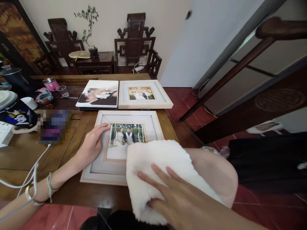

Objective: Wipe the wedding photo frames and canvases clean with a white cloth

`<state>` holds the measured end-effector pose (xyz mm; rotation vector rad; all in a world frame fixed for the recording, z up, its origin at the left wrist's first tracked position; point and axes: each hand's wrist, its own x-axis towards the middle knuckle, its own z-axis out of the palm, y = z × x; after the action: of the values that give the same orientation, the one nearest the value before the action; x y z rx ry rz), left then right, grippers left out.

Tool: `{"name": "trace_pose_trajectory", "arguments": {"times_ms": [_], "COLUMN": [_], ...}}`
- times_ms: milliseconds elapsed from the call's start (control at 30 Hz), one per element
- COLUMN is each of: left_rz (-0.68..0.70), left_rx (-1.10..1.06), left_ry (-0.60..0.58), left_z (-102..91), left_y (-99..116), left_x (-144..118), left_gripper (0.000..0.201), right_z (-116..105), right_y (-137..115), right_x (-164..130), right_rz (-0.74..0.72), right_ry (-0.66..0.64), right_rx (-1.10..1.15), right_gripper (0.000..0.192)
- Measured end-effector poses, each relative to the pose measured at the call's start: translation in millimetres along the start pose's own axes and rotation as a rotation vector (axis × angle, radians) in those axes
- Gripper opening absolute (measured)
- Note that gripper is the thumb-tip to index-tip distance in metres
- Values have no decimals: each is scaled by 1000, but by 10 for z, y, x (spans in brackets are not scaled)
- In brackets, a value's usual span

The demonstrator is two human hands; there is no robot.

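The left hand (93,140) lies over the left side of a pale photo frame (117,151), its fingers stretched out close together, the fingertips at the edge of the inner border. The right hand (165,191) is laid on a fluffy white cloth (153,156) with its fingers spread apart; one digit goes into a fold at the near edge, and whether it pinches the fabric cannot be told. The cloth covers the near right part of the frame and hangs past its side, in front of a pale seat (216,169).

The frame lies flat on the wooden worktop (103,196), close to its near right corner. Its picture shows two people outdoors, one in a white dress, the other in a light vest over dark sleeves; the lower right of the print is hidden by the cloth.

Just beyond the frame, a second pale frame (123,99) lies next to a white-edged photo panel (100,92), the two side by side. To the left are a partly pixelated object (55,126) with a white cable (35,172) leading toward it, a dark cup (21,113) with a cartoon figure, a pink mug (50,85) and a clear cup (62,91). Against the far wall, a small plant (90,24) stands between two carved chairs (136,41).
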<state>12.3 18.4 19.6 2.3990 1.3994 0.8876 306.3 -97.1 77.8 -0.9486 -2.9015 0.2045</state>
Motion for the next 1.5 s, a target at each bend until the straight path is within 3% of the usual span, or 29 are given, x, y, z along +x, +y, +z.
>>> {"name": "trace_pose_trajectory", "arguments": {"times_ms": [133,333,433,533,667,800,867,967,1100,1267,1367,1500], "left_rz": [41,89,86,79,55,19,-18,-46,-26,-30,-34,-35], "left_rx": [1,-48,-35,-36,-38,5,49,99,111,95,67,49], "left_ry": [-6,-39,-43,-39,-50,-74,-105,-163,-204,-211,-191,-166], "left_z": [18,18,15,19,30,44,49,43,16,-6,3,29], "left_y": [-36,-83,-87,-85,-80,-57,-35,-4,6,1,-1,1], "left_x": [58,130,115,102,101,98,98,103,106,105,106,94], "left_gripper": [52,56,57,59,57,50,47,48,48,48,48,48], "right_z": [-59,-63,-34,-60,-91,37,93,77,-2,32,49,14], "right_y": [107,753,967,891,467,89,22,120,573,1130,1109,707], "right_x": [213,808,967,930,610,334,329,471,772,1077,1116,929], "right_rz": [88,289,279,238,144,15,-22,7,150,300,275,234], "right_ry": [-73,-43,-18,-59,-171,-215,-223,-191,-56,78,37,-86], "right_rx": [61,-136,-224,-213,-51,161,212,226,65,-211,-224,-136], "right_gripper": [48,69,68,64,60,30,32,49,70,68,67,63]}}
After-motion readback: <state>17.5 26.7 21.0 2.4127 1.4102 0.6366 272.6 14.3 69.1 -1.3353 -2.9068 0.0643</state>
